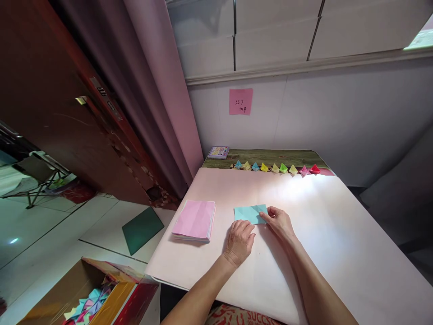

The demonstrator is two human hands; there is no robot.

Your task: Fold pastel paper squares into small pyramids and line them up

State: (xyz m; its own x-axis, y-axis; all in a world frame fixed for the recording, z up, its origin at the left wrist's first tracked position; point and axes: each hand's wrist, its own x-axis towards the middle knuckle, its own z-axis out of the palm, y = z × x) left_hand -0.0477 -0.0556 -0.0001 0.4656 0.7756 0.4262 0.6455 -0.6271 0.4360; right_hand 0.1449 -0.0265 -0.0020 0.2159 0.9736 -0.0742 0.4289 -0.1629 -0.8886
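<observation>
A light-blue sheet of paper [248, 213], folded into a rectangle, is at the middle of the table. My right hand [279, 222] pinches its right end between thumb and fingers. Along the lower left edge of the paper lies my left hand [239, 240], palm down, fingertips touching the edge and thumb apart. To the left sits a stack of square paper [194, 219] with a pink sheet on top. Several small folded paper pieces [283, 168] in blue, yellow, green, pink and red stand in a row across the back of the table.
A small printed pack [218, 152] lies at the table's back left corner. On the floor at left, an open cardboard box [61, 293] contains colourful folded paper. A green mat [142, 230] lies near the door [77, 104]. A pink note [241, 101] is on the wall.
</observation>
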